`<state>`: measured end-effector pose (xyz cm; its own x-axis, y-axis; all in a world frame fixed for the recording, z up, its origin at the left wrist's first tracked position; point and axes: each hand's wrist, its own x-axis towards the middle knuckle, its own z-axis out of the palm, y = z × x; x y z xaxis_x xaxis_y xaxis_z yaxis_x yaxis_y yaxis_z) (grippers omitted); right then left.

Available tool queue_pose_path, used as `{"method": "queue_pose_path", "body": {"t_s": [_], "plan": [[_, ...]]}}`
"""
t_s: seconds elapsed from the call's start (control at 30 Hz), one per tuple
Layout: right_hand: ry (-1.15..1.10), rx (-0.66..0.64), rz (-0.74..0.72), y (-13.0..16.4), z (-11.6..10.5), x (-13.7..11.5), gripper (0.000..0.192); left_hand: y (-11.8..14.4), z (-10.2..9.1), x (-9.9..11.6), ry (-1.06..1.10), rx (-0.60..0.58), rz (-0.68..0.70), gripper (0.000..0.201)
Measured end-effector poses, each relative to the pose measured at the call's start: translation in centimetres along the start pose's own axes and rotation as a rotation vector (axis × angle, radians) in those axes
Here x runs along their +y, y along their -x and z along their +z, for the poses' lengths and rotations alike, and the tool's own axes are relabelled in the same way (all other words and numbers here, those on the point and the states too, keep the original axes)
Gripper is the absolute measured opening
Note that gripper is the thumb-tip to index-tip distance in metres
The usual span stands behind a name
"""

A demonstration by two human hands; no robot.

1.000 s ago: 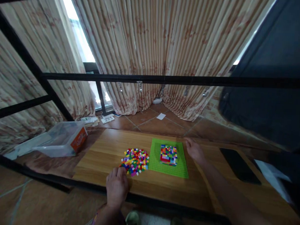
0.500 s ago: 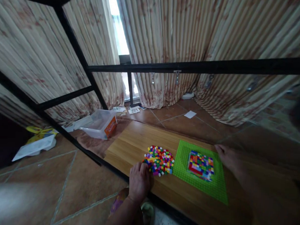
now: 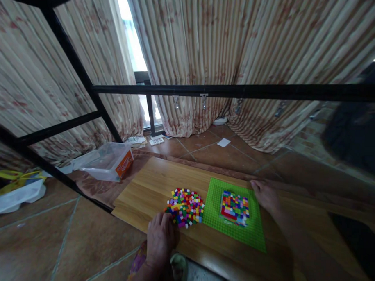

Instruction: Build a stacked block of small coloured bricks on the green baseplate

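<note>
My left hand (image 3: 160, 237) rests at the near left side of a heap of small coloured toy bricks (image 3: 187, 207), its fingers curled at the heap's edge. Whatever lies under those fingers is hidden. To the right of the heap lies a green studded baseplate (image 3: 255, 235), flat on the wooden tabletop. A block of multicoloured bricks (image 3: 234, 207) sits on the middle of the baseplate, with some red along its near left side. My right hand (image 3: 265, 195) is closed at the baseplate's far right corner, its fingertips on the edge.
The wooden tabletop (image 3: 142, 188) carries the bricks and baseplate; a dark flat object (image 3: 356, 240) lies at its right. A clear plastic bin (image 3: 105, 164) with an orange label stands beyond the left end. A black metal frame (image 3: 232, 91) crosses ahead, before curtains (image 3: 203, 46).
The whole view has shifted, so table and hands appear further left. My left hand stays at the heap's edge and my right hand at the baseplate's corner. A dark shape at far right shows more.
</note>
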<state>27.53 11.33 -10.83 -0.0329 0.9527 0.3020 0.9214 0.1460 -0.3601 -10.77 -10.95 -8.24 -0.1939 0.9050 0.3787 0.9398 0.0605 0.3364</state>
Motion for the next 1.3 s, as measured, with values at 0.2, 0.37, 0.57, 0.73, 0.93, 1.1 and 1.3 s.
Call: {"method": "queue_pose_path", "body": {"t_s": [0.2,0.37,0.57,0.73,0.93,1.1,1.3], "plan": [[-0.02,-0.004,0.0,0.0,-0.4,-0.4,0.037,-0.1,0.4,-0.4,-0.027,0.001,0.025,0.015],[-0.085,0.0,0.023,0.2,-0.8,-0.9,0.036,-0.2,0.4,-0.7,-0.073,-0.008,0.044,0.014],[-0.236,0.046,0.058,0.0,-2.0,-2.0,0.031,-0.4,0.4,-0.6,-0.079,-0.029,0.047,0.014],[-0.369,0.212,0.126,1.8,-5.3,-3.8,0.038,-0.6,-0.3,-0.3,-0.095,-0.09,0.047,0.017],[-0.538,0.245,-0.014,13.2,-6.9,-14.7,0.026,-1.8,-1.9,0.5,-0.056,-0.256,-0.002,0.018],[-0.571,-0.084,-0.289,19.2,-3.2,-24.8,0.023,-3.0,-2.8,0.5,-0.075,-0.339,-0.036,0.018],[-0.46,-0.139,-0.248,17.3,-0.3,-27.6,0.016,-3.8,-2.9,0.2,-0.101,-0.361,-0.002,0.021]]}}
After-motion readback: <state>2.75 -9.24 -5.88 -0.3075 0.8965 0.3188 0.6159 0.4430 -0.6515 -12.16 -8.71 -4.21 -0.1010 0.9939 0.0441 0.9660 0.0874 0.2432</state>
